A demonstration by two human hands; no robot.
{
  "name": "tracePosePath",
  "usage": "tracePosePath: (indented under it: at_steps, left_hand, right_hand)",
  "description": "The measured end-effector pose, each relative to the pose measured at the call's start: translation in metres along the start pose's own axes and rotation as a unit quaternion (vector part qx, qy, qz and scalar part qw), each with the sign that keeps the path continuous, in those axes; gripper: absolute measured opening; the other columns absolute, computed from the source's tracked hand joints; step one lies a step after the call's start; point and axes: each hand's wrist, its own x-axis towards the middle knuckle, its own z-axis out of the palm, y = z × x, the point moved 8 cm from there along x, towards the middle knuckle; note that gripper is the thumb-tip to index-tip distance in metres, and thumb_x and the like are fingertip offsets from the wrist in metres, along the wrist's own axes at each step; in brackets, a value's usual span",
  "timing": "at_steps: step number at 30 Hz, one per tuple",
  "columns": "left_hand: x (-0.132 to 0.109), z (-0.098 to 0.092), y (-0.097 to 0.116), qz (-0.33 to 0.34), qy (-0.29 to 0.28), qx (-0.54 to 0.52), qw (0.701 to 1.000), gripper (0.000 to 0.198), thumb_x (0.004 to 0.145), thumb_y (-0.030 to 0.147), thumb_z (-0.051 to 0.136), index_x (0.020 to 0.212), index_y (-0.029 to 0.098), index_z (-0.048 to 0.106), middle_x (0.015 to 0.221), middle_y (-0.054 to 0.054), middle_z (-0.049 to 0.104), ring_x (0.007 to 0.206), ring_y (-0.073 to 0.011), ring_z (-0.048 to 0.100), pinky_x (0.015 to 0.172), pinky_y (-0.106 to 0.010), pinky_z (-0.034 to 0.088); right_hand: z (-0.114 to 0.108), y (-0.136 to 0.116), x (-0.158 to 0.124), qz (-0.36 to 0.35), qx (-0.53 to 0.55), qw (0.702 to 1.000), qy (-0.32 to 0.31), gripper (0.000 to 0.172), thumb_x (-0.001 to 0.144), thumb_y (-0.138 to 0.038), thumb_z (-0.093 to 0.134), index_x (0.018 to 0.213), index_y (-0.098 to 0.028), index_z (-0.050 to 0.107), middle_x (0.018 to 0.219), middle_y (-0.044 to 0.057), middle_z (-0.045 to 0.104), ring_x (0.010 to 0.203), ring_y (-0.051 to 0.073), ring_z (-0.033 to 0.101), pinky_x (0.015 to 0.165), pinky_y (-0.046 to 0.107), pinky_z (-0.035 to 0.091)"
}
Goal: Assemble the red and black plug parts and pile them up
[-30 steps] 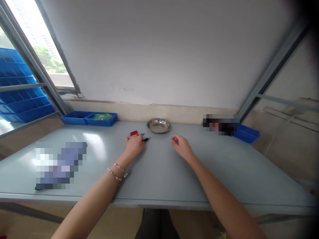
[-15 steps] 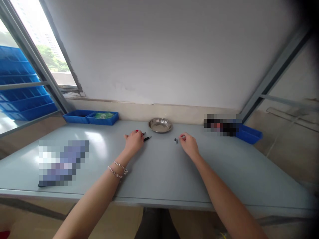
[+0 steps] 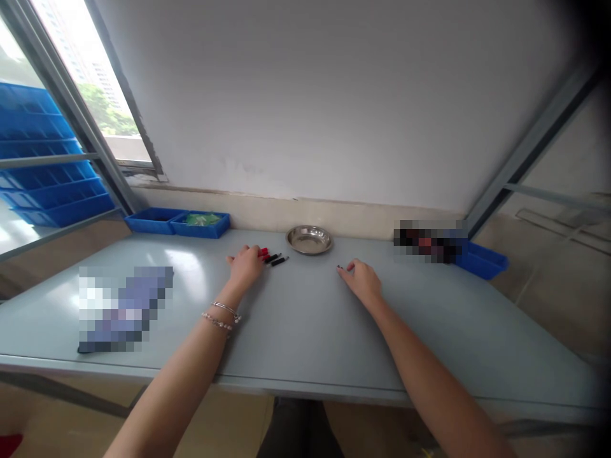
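Observation:
My left hand lies on the grey table with its fingers stretched forward and thumb apart. Its fingertips touch a small red piece. Two short black pins lie just right of that piece. My right hand rests further right with its fingers bent. Its fingertips are pressed together on a small dark piece, which is mostly hidden. A round steel dish stands behind and between both hands, touched by neither.
Two blue trays sit at the back left, one holding green parts. Another blue tray is at the back right beside a blurred patch. A blurred object lies at the front left. Stacked blue bins stand beyond the window frame.
My left hand has slid left, uncovering the red piece and the black pins. My right hand has moved left onto the small dark pieces that lay loose beside it.

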Motion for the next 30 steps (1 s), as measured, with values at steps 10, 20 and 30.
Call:
tracePosePath:
  at_steps: [10,20,30]
  left_hand:
    - [0.012,0.013,-0.013,-0.015,-0.023,0.012,1.0,0.023,0.079,0.025,0.038,0.09,0.02,0.057,0.097,-0.014,0.057,0.093,-0.0293,0.052,0.076,-0.047,0.032]
    - [0.013,0.018,-0.019,-0.025,-0.048,0.038,0.998,0.022,0.077,0.03,0.044,0.09,0.02,0.059,0.098,-0.014,0.061,0.099,-0.0316,0.051,0.08,-0.048,0.033]
    - [0.007,-0.007,0.011,0.036,0.036,-0.005,0.999,0.023,0.083,0.028,0.04,0.088,0.016,0.058,0.095,-0.013,0.06,0.097,-0.0295,0.049,0.076,-0.041,0.032]
  right_hand:
    - [0.006,-0.004,0.001,-0.03,0.007,1.0,-0.003,0.018,0.078,-0.036,0.05,0.079,-0.019,0.057,0.08,0.008,0.061,0.072,0.018,0.056,0.053,0.025,0.032]
    - [0.008,-0.005,0.001,-0.01,-0.009,0.999,-0.043,0.016,0.077,-0.03,0.05,0.084,-0.02,0.06,0.085,0.006,0.063,0.077,0.019,0.057,0.056,0.025,0.035]
    - [-0.004,-0.006,0.005,-0.01,0.233,0.972,-0.015,0.012,0.071,-0.027,0.056,0.073,-0.016,0.059,0.067,0.005,0.063,0.065,0.016,0.058,0.06,0.026,0.04]
